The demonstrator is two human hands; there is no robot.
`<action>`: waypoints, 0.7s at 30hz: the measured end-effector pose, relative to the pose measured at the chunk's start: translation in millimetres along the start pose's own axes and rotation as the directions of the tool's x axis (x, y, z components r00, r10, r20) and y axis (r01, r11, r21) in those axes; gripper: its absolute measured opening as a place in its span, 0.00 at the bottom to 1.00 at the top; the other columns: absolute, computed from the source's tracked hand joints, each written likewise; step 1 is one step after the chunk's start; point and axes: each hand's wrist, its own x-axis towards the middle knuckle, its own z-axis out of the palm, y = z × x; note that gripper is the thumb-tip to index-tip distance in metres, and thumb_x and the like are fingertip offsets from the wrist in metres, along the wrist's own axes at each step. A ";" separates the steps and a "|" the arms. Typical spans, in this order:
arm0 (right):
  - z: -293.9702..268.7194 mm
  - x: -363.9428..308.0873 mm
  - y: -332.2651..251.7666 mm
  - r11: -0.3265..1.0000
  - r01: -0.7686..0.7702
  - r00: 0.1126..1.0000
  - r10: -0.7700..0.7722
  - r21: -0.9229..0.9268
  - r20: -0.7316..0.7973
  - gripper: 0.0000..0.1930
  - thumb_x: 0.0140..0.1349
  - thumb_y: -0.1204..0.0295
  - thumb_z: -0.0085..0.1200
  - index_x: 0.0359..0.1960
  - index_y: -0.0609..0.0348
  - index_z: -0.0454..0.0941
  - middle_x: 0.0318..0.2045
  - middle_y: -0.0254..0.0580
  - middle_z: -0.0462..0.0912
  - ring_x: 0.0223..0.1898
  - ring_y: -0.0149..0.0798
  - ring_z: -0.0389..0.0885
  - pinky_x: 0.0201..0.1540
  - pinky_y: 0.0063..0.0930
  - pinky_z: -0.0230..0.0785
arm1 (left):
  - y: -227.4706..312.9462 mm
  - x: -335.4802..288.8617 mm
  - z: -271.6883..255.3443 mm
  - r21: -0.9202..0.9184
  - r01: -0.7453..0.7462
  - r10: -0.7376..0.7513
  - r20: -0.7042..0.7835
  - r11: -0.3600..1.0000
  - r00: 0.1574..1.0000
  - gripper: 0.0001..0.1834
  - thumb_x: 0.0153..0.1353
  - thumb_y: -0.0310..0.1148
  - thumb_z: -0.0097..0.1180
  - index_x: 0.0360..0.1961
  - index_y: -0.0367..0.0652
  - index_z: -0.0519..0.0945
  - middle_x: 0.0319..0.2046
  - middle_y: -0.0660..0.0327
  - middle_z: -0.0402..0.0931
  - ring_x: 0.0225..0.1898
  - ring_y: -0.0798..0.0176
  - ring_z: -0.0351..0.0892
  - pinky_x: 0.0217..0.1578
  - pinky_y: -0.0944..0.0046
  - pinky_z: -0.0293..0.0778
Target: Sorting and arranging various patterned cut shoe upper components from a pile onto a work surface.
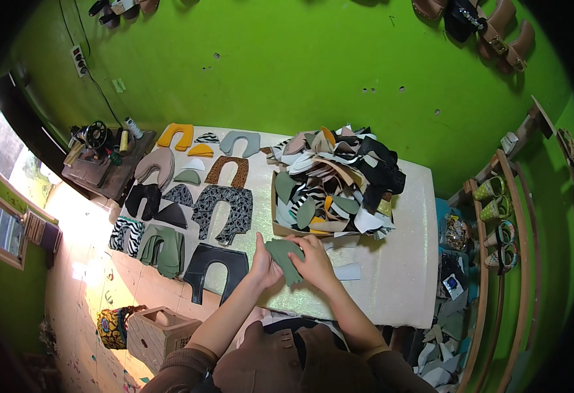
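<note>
Near the front edge of the table, a small stack of olive-green cut material pieces (280, 257) is held between my two hands. My left hand (264, 265) supports it from the left, thumb pointing up. My right hand (313, 261) grips its upper right side, fingers curled over the top. Just beyond them stands a cardboard box (333, 230) heaped with mixed cut scraps (339, 170). Left of my hands lie sorted U-shaped pieces: a black one (216, 262), a grey-black patterned stack (240, 204) and a green stack (169, 245). Some white pieces (346, 270) lie right of my hands.
The pale table (408, 262) stands against a green wall. More sorted pieces, including yellow ones (177, 135), lie at its far left. A sewing machine (100, 147) stands left. On the right are a wooden rack (490, 275) with shoes and floor scraps (441, 354). A wooden box (156, 334) sits lower left.
</note>
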 end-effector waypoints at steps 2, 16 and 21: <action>6.5 -1.5 0.0 0.999 0.029 0.999 -0.030 -0.033 -0.043 0.15 0.49 0.71 0.57 0.40 0.59 0.74 0.33 0.42 0.71 0.36 0.40 0.72 0.38 0.28 0.66 | 4.4 -3.7 -3.6 0.072 0.055 -0.050 -0.061 0.996 0.997 0.42 0.58 0.65 0.18 0.52 0.37 0.63 0.47 0.50 0.68 0.47 0.56 0.71 0.48 0.56 0.69; 26.3 10.9 -23.9 0.939 -0.181 0.983 0.180 0.291 0.031 0.08 0.49 0.74 0.57 0.30 0.63 0.73 0.29 0.40 0.76 0.30 0.34 0.75 0.31 0.23 0.66 | 35.5 -22.3 -29.9 -0.126 0.125 -0.109 0.123 0.984 0.986 0.19 0.65 0.36 0.31 0.52 0.37 0.61 0.46 0.52 0.69 0.47 0.57 0.71 0.50 0.57 0.66; 37.2 15.5 -19.2 0.802 -0.279 0.958 0.268 0.528 0.100 0.07 0.54 0.74 0.54 0.32 0.62 0.70 0.28 0.33 0.74 0.30 0.24 0.72 0.32 0.16 0.64 | 58.8 -35.5 -34.2 -0.249 0.172 -0.119 0.216 0.953 0.969 0.20 0.65 0.37 0.28 0.52 0.35 0.63 0.48 0.52 0.69 0.51 0.56 0.68 0.54 0.55 0.61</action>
